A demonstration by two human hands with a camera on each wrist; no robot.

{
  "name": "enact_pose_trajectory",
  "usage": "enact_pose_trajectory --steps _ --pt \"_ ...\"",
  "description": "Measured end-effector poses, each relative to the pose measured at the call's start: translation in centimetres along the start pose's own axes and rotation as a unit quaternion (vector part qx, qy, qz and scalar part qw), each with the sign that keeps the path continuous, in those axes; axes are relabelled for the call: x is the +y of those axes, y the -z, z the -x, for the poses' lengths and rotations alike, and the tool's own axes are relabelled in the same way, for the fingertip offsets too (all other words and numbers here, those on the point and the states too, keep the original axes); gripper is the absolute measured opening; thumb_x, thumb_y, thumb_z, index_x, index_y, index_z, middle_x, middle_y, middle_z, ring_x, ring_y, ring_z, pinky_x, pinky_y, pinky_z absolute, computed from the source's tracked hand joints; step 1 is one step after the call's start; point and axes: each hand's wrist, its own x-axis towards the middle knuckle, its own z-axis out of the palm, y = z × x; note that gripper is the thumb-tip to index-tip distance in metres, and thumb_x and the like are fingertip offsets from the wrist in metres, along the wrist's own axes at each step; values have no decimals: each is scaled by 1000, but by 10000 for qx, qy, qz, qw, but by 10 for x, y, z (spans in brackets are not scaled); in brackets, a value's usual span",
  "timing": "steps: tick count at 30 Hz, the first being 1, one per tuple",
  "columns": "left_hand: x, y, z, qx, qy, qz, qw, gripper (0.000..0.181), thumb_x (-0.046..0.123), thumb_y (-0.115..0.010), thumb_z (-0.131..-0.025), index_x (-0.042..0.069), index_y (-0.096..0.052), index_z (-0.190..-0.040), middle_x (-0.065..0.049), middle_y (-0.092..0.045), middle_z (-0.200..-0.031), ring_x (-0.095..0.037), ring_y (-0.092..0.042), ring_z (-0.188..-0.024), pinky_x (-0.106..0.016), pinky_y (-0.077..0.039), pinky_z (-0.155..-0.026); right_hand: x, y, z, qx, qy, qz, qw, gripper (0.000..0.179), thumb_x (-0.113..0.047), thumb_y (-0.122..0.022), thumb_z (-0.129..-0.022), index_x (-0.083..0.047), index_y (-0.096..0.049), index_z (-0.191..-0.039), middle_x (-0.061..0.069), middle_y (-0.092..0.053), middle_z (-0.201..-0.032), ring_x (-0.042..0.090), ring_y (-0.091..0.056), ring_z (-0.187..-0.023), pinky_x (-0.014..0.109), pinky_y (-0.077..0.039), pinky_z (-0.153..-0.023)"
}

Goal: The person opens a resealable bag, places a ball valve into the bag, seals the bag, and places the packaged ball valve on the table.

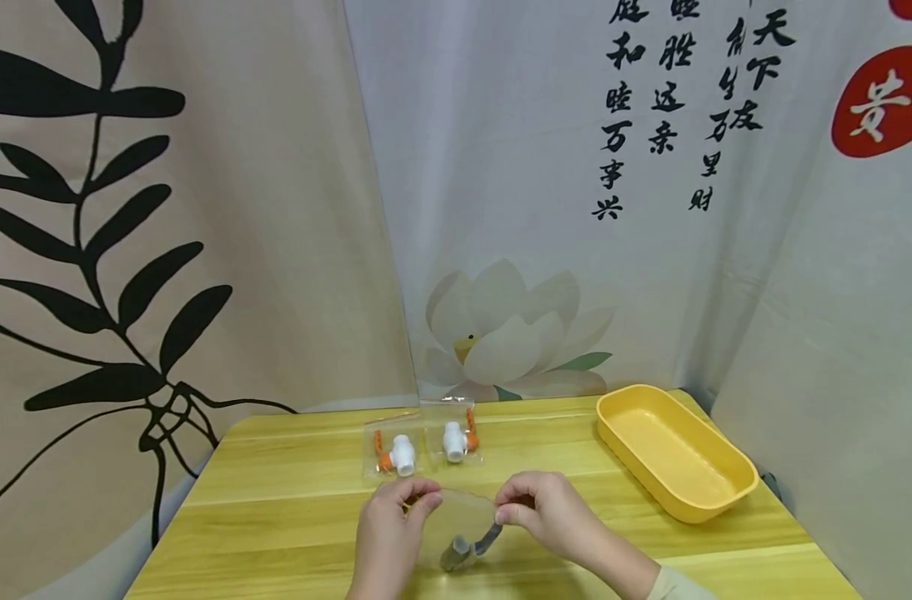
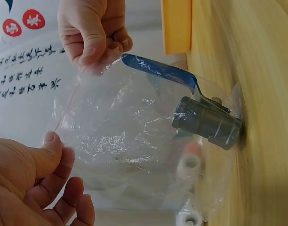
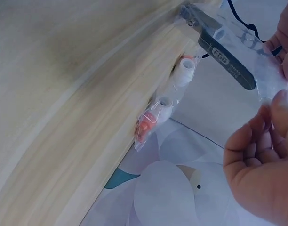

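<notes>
A clear zip bag [image 2: 111, 127] hangs upright between both hands, its pink-lined mouth at the top. Inside it, at the bottom, lies a grey ball valve [image 2: 205, 122] with a long blue lever [image 2: 158, 69]; the lever looks dark and carries lettering in the right wrist view. My left hand [image 1: 396, 529] pinches the left end of the bag's mouth between thumb and index finger. At the other end, my right hand [image 1: 549, 508] pinches the upper edge, close to the lever's tip. The bag's lower end is at the wooden tabletop; whether it bears on it I cannot tell.
Two clear bags, each with a white valve with an orange handle, lie side by side beyond the hands: a left one [image 1: 403, 454] and a right one [image 1: 453, 442]. A yellow tray [image 1: 677, 404] stands at the table's right edge. Printed curtains hang behind the table [image 1: 291, 500].
</notes>
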Motion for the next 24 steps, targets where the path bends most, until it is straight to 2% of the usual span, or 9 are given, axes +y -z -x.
enact_pose_trajectory --steps 2,5,9,12,17,24 --pt "0 0 0 -16 76 54 10000 6 17 -85 -89 22 -81 -87 8 -72 -84 -1 -59 -78 -19 -51 -66 0 0 -1 -53 -80 -150 9998 11 -24 -81 -93 -13 -80 -96 -1 -79 -93 -3 -63 -76 20 -58 -67" --pt "0 0 1 -18 33 80 10000 4 20 -87 -87 21 -83 -87 8 -74 -85 -1 -59 -78 -19 -51 -66 0 -1 -1 -85 -136 -264 9995 12 -23 -82 -92 -13 -82 -99 0 -80 -95 -2 -65 -78 20 -59 -68" --pt "0 -1 2 80 -124 117 9998 6 23 -90 -83 21 -85 -85 9 -77 -86 0 -61 -78 -18 -52 -66 -1 -1 -1 -83 -127 -305 9994 11 -22 -83 -91 -13 -83 -98 1 -80 -94 -2 -67 -78 20 -60 -68" --pt "-1 -1 1 169 -78 217 9996 7 22 -91 -81 21 -84 -82 8 -77 -84 0 -60 -75 -18 -52 -65 -1 -2 -1 -35 -170 -319 9993 8 -20 -84 -91 -13 -84 -95 1 -81 -92 -1 -69 -78 20 -60 -68" --pt "-2 0 0 177 70 330 9993 6 19 -90 -84 18 -84 -82 5 -76 -83 1 -56 -71 -18 -50 -61 -2 -1 -1 88 -338 -266 9990 6 -19 -85 -89 -13 -84 -91 -1 -80 -89 -1 -68 -76 20 -59 -66" --pt "-1 2 2 338 -77 181 9992 8 12 -89 -84 18 -83 -82 4 -75 -81 1 -56 -70 -18 -51 -61 -4 0 0 186 -445 -285 9984 10 -18 -87 -87 -8 -83 -89 1 -79 -87 0 -68 -75 19 -58 -66"
